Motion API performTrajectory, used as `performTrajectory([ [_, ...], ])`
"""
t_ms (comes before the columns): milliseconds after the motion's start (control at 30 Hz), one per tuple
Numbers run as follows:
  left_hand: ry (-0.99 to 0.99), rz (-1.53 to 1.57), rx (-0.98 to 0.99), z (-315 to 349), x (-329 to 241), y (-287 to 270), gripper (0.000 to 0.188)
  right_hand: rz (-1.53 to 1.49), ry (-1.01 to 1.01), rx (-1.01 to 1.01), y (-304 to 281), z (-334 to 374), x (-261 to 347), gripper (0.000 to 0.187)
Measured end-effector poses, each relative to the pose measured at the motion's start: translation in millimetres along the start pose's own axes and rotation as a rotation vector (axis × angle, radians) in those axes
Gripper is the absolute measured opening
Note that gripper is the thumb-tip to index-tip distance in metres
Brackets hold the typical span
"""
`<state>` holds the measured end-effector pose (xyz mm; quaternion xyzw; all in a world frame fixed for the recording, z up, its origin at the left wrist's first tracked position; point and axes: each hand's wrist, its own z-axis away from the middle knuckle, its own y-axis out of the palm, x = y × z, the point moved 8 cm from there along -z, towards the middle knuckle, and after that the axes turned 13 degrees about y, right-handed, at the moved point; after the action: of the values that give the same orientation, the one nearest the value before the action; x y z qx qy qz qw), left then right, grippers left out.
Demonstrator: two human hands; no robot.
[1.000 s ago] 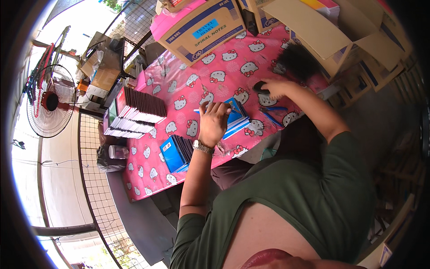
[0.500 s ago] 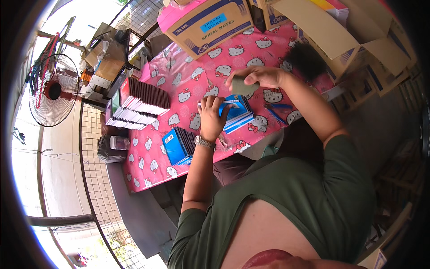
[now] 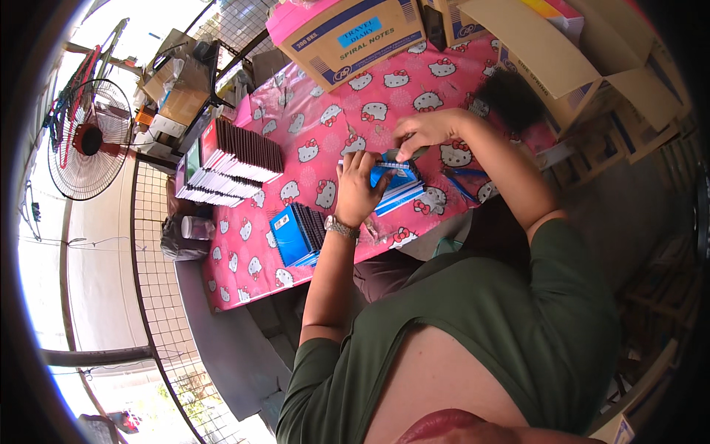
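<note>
A small stack of blue notebooks (image 3: 400, 194) lies on the table in front of me. My left hand (image 3: 358, 185) grips the top notebook at its left side, fingers curled over the far edge and thumb on the cover. Along that far edge runs a pale strip with a row of holes or coils, too small to tell which. Over the same edge, my right hand (image 3: 425, 135) is closed, its fingertips down at the strip. A dull grey-green flat piece (image 3: 418, 152) shows partly beneath its fingers; the rest of it is hidden.
Blue spiral notebooks (image 3: 297, 231) stand stacked left of my left wrist. Taller stacks of notebooks (image 3: 240, 159) are at the far left. Blue-handled pliers (image 3: 464, 183) lie at right, near a dark bristly heap (image 3: 510, 101). Cardboard boxes (image 3: 355, 46) line the back; a fan (image 3: 90, 139) stands left.
My right hand has come down with the grey-green piece, from above the notebooks to the top notebook's far edge. The left hand keeps its hold. The whole view has shifted slightly.
</note>
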<state>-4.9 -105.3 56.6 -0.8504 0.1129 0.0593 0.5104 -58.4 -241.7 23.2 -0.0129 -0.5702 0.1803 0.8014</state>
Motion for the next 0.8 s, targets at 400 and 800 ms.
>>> performTrajectory([
  [400, -0.028, 0.177, -0.064, 8, 34, -11, 0.029, -0.053, -0.018, 0.064, -5, -24, 0, 0.041],
  [800, -0.219, 0.546, -0.116, 31, 62, 8, 0.022, -0.201, -0.035, 0.083, 4, -31, 14, 0.034],
])
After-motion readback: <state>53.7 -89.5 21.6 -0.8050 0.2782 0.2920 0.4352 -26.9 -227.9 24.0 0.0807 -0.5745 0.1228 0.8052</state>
